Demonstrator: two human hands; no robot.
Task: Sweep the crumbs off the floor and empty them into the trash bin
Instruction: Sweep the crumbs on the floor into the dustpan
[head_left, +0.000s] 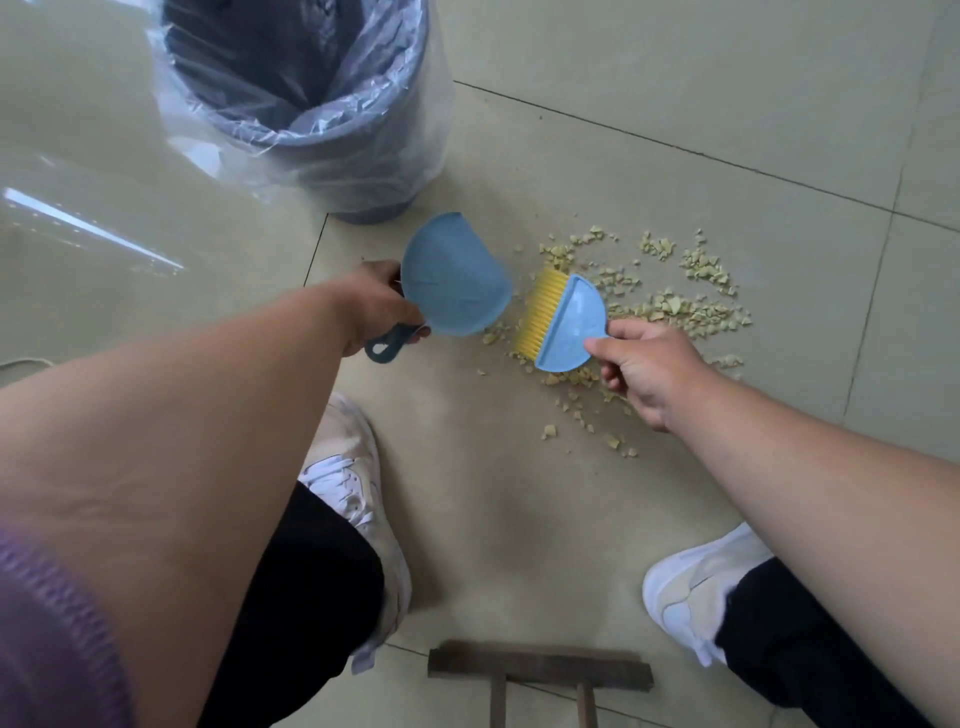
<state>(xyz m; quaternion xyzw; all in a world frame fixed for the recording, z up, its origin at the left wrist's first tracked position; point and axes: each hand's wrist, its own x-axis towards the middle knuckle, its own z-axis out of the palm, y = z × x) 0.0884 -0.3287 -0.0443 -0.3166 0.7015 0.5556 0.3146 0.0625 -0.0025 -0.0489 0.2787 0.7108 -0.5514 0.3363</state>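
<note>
Pale yellow crumbs (670, 306) lie scattered over the beige tiled floor at centre right. My right hand (652, 371) grips a small blue brush (569, 332), its yellow bristles pointing left at the crumbs' left edge. My left hand (376, 306) holds a blue dustpan (452, 275) by its dark handle, the pan tilted with its underside facing up, just left of the bristles. A grey trash bin (311, 109) lined with a clear plastic bag stands at the upper left, behind the dustpan.
My two white shoes (353, 467) (696, 587) and black trouser legs frame the lower part of the view. A dark wooden stool top (540, 673) sits between my feet at the bottom edge. Glossy floor tiles spread to the left and far right.
</note>
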